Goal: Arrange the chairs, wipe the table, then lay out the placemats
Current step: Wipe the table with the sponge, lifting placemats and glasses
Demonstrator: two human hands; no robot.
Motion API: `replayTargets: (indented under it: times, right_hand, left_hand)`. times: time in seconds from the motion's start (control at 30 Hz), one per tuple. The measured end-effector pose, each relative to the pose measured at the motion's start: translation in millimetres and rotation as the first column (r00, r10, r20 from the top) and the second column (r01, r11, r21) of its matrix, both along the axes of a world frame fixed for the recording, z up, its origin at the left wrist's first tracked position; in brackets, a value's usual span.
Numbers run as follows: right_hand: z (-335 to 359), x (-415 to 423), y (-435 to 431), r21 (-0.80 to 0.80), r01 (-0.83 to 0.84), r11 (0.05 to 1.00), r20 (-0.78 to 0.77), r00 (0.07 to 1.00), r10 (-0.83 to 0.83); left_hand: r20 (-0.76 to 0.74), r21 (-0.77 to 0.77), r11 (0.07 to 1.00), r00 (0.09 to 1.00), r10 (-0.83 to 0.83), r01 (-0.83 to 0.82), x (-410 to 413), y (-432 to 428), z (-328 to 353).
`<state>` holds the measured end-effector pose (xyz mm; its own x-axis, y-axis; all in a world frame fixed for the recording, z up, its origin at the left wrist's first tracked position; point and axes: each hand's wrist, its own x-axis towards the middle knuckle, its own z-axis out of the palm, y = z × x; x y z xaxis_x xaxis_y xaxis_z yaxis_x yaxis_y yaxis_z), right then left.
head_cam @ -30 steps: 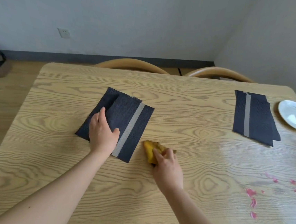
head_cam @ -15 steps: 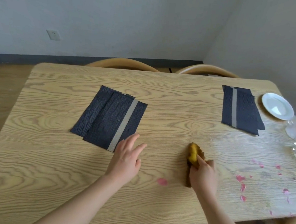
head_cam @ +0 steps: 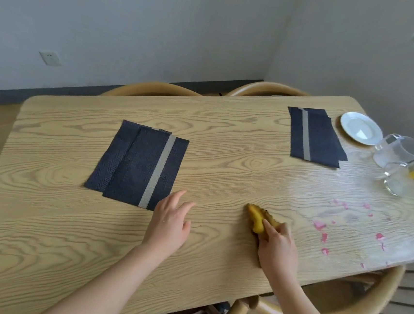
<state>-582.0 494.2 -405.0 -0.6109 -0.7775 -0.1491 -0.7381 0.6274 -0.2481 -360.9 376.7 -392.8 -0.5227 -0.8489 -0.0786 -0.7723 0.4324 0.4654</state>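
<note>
Yellow cloth (head_cam: pixel 256 217) under gripping right hand (head_cam: pixel 278 247); left hand (head_cam: pixel 169 221) loose, beside placemat (head_cam: pixel 137 165) corner.

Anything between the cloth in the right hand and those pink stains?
Nothing visible. Only bare table lies between the yellow cloth in the right hand and the pink stains to its right. The far placemat and glassware sit farther back.

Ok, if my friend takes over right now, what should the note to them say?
Left hand: open, holding nothing, beside the near placemat stack.
Right hand: grips the yellow cloth on the table.
Other placemat stack: by the white plate.
Done: far chairs pushed in; wiping started.
Left: wipe the pink stains right of the cloth, then lay out the placemats.
</note>
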Motion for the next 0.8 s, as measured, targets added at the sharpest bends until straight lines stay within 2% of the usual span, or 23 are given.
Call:
replayTargets:
  times: [0.07,0.13,0.2,0.3,0.4,0.5,0.63,0.73,0.8]
  right_hand:
    - [0.1,-1.0,0.8,0.025,0.042,0.999,-0.001,0.999,-0.042]
    - [1.4,16.4,-2.0,0.023,-0.008,1.000,0.013,1.000,0.007]
    - [2.1,44.9,-4.9,0.001,-0.158,0.987,0.066,0.985,0.158]
    - [-2.3,84.5,-6.7,-0.042,-0.441,0.896,0.159,0.883,0.442]
    - [-3.7,84.0,-11.0,-0.044,-0.533,0.845,0.161,0.831,0.532]
    - [0.5,51.6,-14.9,-0.034,-0.431,0.902,0.132,0.892,0.432]
    - [4.9,-12.2,-6.4,0.001,-0.098,0.995,0.065,0.993,0.097]
    - [4.5,-35.1,-1.1,0.022,0.156,0.987,0.120,0.980,-0.158]
    - [5.4,-23.6,-3.1,0.031,0.179,0.983,0.151,0.972,-0.182]
  left_hand:
    - [0.013,0.006,1.000,1.000,0.005,-0.005,1.2,2.3,-1.7]
    - [0.024,0.013,1.000,1.000,0.012,-0.013,0.7,3.7,-3.0]
    - [0.037,-0.004,1.000,0.999,0.013,-0.013,-0.8,3.9,-2.0]
    - [0.048,-0.026,1.000,0.999,0.005,-0.003,-4.3,2.3,0.1]
    - [0.070,-0.031,0.999,0.997,-0.023,0.025,-7.8,-0.2,1.8]
    - [0.065,-0.024,0.998,0.996,-0.055,0.056,-12.2,-2.7,2.5]
    - [0.079,-0.046,0.993,0.992,-0.102,0.106,-14.7,-1.4,2.4]
    - [0.079,-0.035,0.993,0.991,-0.111,0.114,-17.9,-1.2,1.3]
    - [0.091,-0.019,0.992,0.988,-0.121,0.124,-21.5,-0.4,0.6]
